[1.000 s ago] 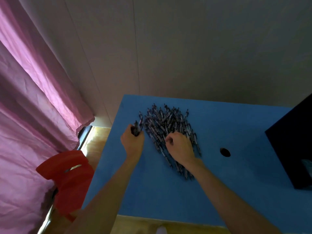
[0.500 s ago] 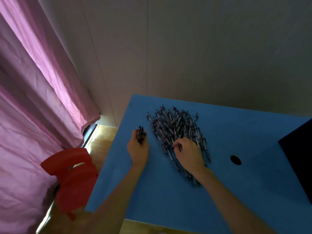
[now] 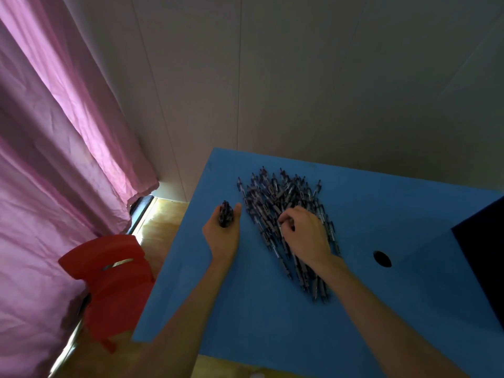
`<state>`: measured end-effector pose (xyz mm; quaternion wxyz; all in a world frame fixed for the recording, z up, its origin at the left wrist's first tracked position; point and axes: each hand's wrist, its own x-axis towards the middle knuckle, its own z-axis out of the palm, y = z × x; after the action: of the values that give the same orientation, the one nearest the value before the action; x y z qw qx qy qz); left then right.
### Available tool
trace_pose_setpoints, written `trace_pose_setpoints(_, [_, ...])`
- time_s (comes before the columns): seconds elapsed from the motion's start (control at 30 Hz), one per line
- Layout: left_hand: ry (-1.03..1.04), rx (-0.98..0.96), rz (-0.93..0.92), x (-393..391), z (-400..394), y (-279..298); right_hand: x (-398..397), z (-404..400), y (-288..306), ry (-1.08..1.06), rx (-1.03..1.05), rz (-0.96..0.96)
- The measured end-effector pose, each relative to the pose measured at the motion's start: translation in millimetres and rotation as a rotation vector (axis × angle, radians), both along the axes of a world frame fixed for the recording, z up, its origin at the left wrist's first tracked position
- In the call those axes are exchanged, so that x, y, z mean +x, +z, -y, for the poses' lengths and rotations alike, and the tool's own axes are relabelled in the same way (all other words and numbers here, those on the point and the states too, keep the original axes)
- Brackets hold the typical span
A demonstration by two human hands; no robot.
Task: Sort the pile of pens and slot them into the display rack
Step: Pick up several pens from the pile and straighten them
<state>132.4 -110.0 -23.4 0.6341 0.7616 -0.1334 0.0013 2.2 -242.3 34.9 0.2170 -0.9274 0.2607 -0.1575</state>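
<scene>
Pens (image 3: 283, 203) lie in a dark heap on the far middle of the blue table (image 3: 259, 317), spreading from about 11 o'clock down to a thinner tail at 5 o'clock of the heap's centre. Both bare forearms reach in from the near edge, the left from 7 o'clock, the right from 5 o'clock, and they angle toward each other.

The left hand (image 3: 222, 236) rests on the table just beside the heap, at its 9 o'clock, palm turned partly up. Its fingers curl round a small bundle (image 3: 225, 216) of pens whose ends stick out toward 12 o'clock; the thumb lies straight along the bundle's right side.

The right hand (image 3: 306, 233) sits on the heap itself, back of the hand up, wrist bent so that the knuckles point to 10 o'clock. Its fingers are bent down into the pens and drawn close together, the thumb and forefinger tips meeting at a pen; whether they truly clamp it I cannot tell, as the tips are lost among the dark barrels.

At 3 o'clock of the heap, well apart, a round hole (image 3: 382, 259) opens in the tabletop, and beyond it a black box (image 3: 482, 257) is cut off by the frame's right edge. Off the table's left side stands a red chair (image 3: 109, 282), near a pink curtain (image 3: 54, 159) that hangs at 9 o'clock
</scene>
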Motion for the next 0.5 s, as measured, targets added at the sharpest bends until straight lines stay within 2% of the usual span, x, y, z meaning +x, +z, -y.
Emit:
trace_pose_setpoints(0.23, [0.005, 0.025, 0.029, 8.9, -3.8, -4.7, -0.7, -4.2, -5.4, -0.028, 0.028, 0.008])
trace_pose_setpoints(0.5, [-0.049, 0.077, -0.076, 4.7, -14.8, -1.0, 0.6, -7.9, -14.8, -0.043, 0.082, 0.004])
